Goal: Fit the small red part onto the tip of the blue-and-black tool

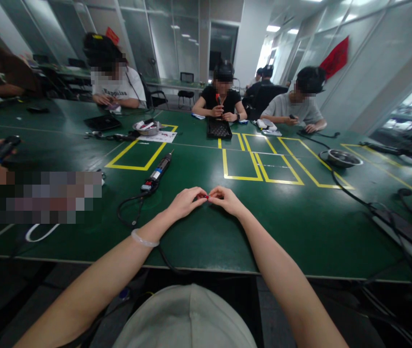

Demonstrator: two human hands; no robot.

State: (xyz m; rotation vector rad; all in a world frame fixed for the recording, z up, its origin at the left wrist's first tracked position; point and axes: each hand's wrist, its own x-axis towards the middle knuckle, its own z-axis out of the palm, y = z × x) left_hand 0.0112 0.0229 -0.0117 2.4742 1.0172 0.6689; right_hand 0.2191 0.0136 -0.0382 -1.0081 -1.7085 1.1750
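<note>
My left hand (186, 202) and my right hand (227, 200) meet above the green table, thumbs and fingers pinched together. Between the fingertips of both is a tiny red piece (207, 197), too small for me to name its kind. A clear bracelet sits on my left wrist. Left of my hands, an electric screwdriver (158, 173) lies on the table with its tip pointing away from me and its black cable (121, 207) curling back toward the near edge.
Yellow tape rectangles (242, 178) mark the green table (300, 232). Metal bowls (344, 158) stand at the right and back left. A black tray (219, 129) is before a person opposite. Cables (354, 194) run along the right. Other people's hands are at both sides.
</note>
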